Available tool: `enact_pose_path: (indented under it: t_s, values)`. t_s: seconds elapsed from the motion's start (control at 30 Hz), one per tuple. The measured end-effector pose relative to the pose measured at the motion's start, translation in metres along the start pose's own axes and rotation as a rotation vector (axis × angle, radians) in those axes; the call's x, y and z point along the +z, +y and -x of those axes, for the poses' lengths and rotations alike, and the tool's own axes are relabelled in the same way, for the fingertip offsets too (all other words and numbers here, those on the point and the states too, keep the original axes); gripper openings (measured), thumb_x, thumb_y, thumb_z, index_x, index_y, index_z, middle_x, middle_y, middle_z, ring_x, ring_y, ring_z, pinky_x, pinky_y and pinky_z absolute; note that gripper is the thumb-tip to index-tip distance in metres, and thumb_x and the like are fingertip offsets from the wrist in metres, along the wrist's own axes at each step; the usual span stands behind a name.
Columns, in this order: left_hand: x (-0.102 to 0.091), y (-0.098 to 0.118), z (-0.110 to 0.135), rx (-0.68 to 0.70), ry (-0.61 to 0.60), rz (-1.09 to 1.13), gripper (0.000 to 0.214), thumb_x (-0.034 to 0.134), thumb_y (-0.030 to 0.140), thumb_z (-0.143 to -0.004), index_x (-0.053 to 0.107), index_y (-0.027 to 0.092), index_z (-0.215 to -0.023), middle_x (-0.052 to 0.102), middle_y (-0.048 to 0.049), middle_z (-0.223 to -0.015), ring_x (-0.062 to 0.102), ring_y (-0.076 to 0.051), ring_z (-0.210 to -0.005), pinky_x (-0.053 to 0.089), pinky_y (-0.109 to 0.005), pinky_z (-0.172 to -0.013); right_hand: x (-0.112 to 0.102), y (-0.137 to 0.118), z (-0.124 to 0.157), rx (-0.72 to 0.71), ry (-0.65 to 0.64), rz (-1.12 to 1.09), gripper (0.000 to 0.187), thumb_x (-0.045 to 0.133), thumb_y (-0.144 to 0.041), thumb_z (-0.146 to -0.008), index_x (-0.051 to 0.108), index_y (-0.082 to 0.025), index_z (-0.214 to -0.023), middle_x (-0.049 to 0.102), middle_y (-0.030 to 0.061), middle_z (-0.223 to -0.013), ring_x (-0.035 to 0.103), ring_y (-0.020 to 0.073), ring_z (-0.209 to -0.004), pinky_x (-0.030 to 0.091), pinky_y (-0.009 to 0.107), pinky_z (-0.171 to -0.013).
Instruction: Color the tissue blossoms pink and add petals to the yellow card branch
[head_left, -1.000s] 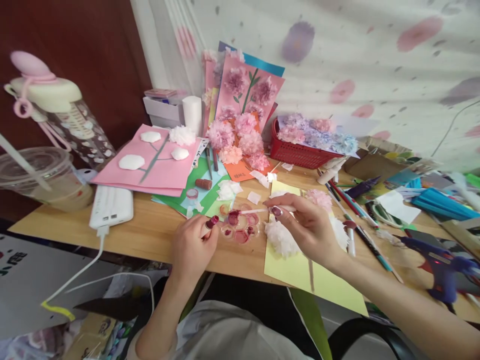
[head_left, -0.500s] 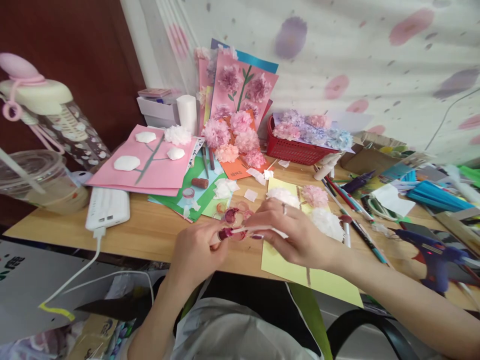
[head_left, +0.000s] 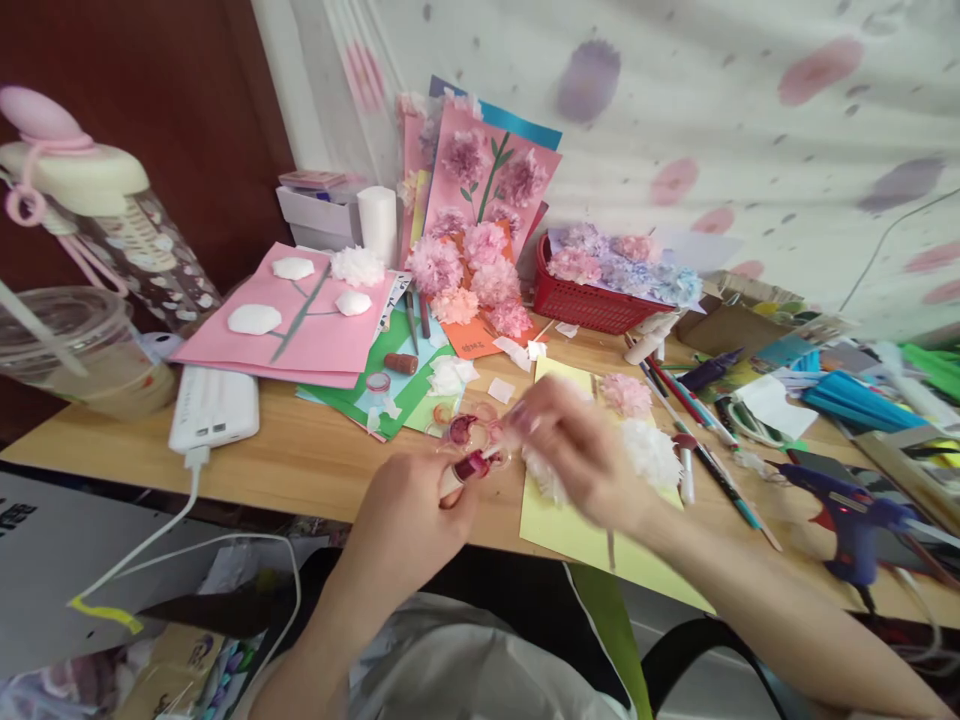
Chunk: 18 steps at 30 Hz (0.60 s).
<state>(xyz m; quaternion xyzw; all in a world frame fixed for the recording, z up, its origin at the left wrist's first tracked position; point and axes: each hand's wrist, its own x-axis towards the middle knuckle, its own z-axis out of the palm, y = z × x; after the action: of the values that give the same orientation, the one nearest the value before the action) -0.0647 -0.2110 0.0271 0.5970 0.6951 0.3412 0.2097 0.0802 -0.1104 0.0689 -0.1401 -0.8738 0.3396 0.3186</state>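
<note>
Grasping a small pale tube with a dark red end, the fingers of the left hand are curled round its body, the red end pointing up and right, over the near edge of the counter. Right hand blurred; its fingers appear pinched on a thin white stick, whose lower end is at the red end of the tube; whether they touch, cannot tell. Just beyond the tube: clear palette with round wells, some stained dark red, partly hidden by the left hand. Beneath the right hand: yellow sheet, bearing white ruffled blossoms and one pink blossom. Left of the palette: green sheet, with a brown stopper lying near it. Farther left: pink sheet with white paper pieces. Behind: red basket of pastel blossoms. Right side: blue glue gun, indicator lit red.
</note>
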Motion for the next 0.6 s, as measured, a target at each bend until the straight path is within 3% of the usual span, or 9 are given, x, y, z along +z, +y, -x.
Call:
enact_pose_path:
  t_s: [0.1,0.2,0.3,0.4,0.47,0.53,0.6]
  values:
    - [-0.001,0.002,-0.002,-0.002,-0.015,0.002,0.026,0.047,0.015,-0.071,0.029,0.023,-0.055,0.032,0.0058,-0.047,0.030,-0.011,-0.046,0.020,-0.026,-0.049,0.002,-0.001,-0.003,0.048,-0.079,-0.045,0.017,0.046,-0.023,-0.097,0.053,-0.021,-0.081,0.056,-0.0017,-0.070,0.051,0.0115,-0.061,0.041,0.025,-0.057]
    - [-0.001,0.004,-0.002,-0.003,0.009,-0.026,0.022,0.048,0.015,-0.070,0.035,0.023,-0.055,0.036,0.0054,-0.047,0.031,-0.011,-0.045,0.022,-0.027,-0.049,0.005,-0.002,-0.003,0.127,0.046,-0.062,0.020,0.045,-0.025,-0.097,0.051,-0.021,-0.078,0.056,-0.0014,-0.071,0.052,0.0122,-0.064,0.041,0.025,-0.059]
    - [-0.003,-0.001,0.000,0.018,-0.023,-0.056,0.022,0.049,0.015,-0.071,0.037,0.023,-0.053,0.039,0.0041,-0.047,0.034,-0.012,-0.046,0.022,-0.027,-0.049,0.003,-0.001,-0.001,0.112,-0.109,-0.109,0.021,0.048,-0.027,-0.095,0.050,-0.021,-0.075,0.052,-0.0024,-0.066,0.050,0.0122,-0.063,0.042,0.026,-0.061]
    - [-0.010,-0.020,0.001,-0.049,-0.057,-0.119,0.024,0.049,0.015,-0.070,0.037,0.023,-0.051,0.038,0.0042,-0.046,0.034,-0.012,-0.044,0.021,-0.027,-0.048,-0.009,0.006,0.001,0.315,0.039,-0.186,0.024,0.052,-0.037,-0.093,0.050,-0.021,-0.075,0.049,-0.0028,-0.065,0.046,0.0116,-0.059,0.038,0.025,-0.055]
    - [-0.015,-0.036,-0.002,-0.088,-0.067,-0.094,0.016,0.049,0.018,-0.073,0.047,0.023,-0.058,0.045,0.0042,-0.048,0.042,-0.013,-0.046,0.026,-0.026,-0.049,-0.016,0.013,0.003,0.418,0.153,-0.225,0.028,0.055,-0.043,-0.091,0.049,-0.021,-0.073,0.050,-0.0022,-0.068,0.043,0.0108,-0.058,0.035,0.025,-0.053]
    - [-0.017,-0.049,-0.007,-0.148,-0.027,-0.053,0.008,0.051,0.024,-0.078,0.056,0.022,-0.072,0.059,0.0025,-0.059,0.053,-0.015,-0.055,0.032,-0.025,-0.054,-0.019,0.022,0.004,0.478,0.185,-0.242,0.030,0.056,-0.047,-0.089,0.051,-0.021,-0.074,0.052,-0.0024,-0.068,0.041,0.0101,-0.056,0.034,0.025,-0.052]
    - [-0.014,-0.055,-0.014,-0.211,0.025,-0.082,0.012,0.050,0.031,-0.082,0.058,0.022,-0.080,0.066,-0.0008,-0.070,0.060,-0.018,-0.064,0.035,-0.025,-0.057,-0.016,0.032,0.005,0.536,0.150,-0.217,0.034,0.059,-0.051,-0.087,0.051,-0.021,-0.075,0.050,-0.0040,-0.061,0.040,0.0095,-0.053,0.032,0.024,-0.051]
